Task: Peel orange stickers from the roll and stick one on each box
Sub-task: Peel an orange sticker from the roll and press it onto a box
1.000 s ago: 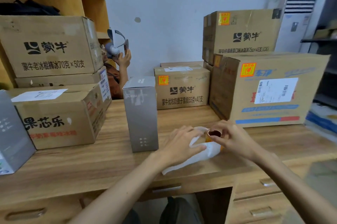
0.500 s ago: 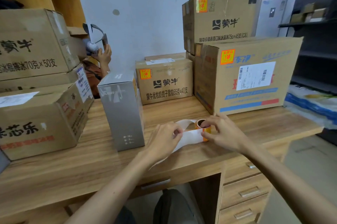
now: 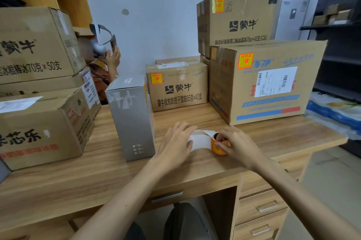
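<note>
Sticker roll (image 3: 218, 145) sits near the desk's (image 3: 97, 177) front edge, right hand (image 3: 239, 147) curled round it, fingertip in the core I think. Left hand (image 3: 175, 143) presses flat on the loose backing paper (image 3: 199, 138). Light, flimsy stuff, so lift a sticker by its corner.

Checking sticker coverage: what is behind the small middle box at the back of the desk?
Another cardboard box, with only a strip of its top showing above the small middle box. Its front is covered, so whether it is stickered cannot be seen.
</note>
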A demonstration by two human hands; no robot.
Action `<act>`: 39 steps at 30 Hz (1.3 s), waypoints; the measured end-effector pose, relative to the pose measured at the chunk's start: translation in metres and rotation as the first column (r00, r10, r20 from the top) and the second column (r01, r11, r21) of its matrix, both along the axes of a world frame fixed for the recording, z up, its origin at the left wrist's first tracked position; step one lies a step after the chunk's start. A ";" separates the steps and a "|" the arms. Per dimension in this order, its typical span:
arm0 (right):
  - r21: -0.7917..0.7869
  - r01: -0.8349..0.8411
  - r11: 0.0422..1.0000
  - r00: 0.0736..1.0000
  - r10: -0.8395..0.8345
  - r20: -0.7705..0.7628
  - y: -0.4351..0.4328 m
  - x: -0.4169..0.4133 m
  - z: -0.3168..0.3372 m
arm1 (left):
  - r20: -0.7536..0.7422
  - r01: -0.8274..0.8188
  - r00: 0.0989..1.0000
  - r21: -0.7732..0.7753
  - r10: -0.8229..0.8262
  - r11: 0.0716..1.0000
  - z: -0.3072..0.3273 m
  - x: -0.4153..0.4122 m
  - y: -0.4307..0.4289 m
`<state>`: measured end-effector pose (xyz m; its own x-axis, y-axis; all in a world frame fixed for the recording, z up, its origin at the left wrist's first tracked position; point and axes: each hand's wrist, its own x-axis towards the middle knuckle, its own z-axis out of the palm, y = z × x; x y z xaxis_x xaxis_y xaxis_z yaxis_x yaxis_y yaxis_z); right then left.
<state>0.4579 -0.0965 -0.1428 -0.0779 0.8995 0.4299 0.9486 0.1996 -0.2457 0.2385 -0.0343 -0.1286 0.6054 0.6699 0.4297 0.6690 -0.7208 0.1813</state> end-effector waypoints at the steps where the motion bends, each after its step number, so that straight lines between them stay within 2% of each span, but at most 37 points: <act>1: 0.007 0.006 1.000 1.000 -0.006 0.010 0.000 -0.002 -0.001 | 0.017 0.032 0.999 -0.008 -0.032 0.999 0.001 0.005 -0.001; 6: 0.047 0.013 0.999 1.000 -0.014 0.025 -0.005 -0.004 -0.004 | 0.098 0.211 0.975 -0.146 -0.198 0.967 -0.004 0.030 -0.007; 13: 0.041 0.045 0.998 0.998 -0.043 -0.043 -0.013 -0.001 -0.004 | 0.260 0.221 0.951 -0.183 -0.170 0.958 -0.019 0.032 -0.004; 20: 0.029 -0.009 1.000 0.983 0.014 -0.185 -0.013 -0.006 -0.006 | 0.232 0.200 0.960 -0.179 -0.157 0.963 -0.017 0.024 -0.001; 35: 0.109 0.151 0.983 0.981 -0.135 -0.142 -0.007 -0.018 -0.015 | 0.230 0.207 0.961 -0.244 -0.151 0.947 -0.011 0.016 -0.001; 39: 0.259 0.177 0.949 0.984 -0.172 -0.040 -0.016 -0.029 -0.016 | 0.223 0.213 0.962 -0.248 -0.158 0.945 -0.009 0.015 -0.001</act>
<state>0.4285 -0.1121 -0.1585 0.0799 0.7548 0.6511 0.9704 0.0903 -0.2238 0.2537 -0.0351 -0.1378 0.6511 0.6603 0.3742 0.4592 -0.7353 0.4984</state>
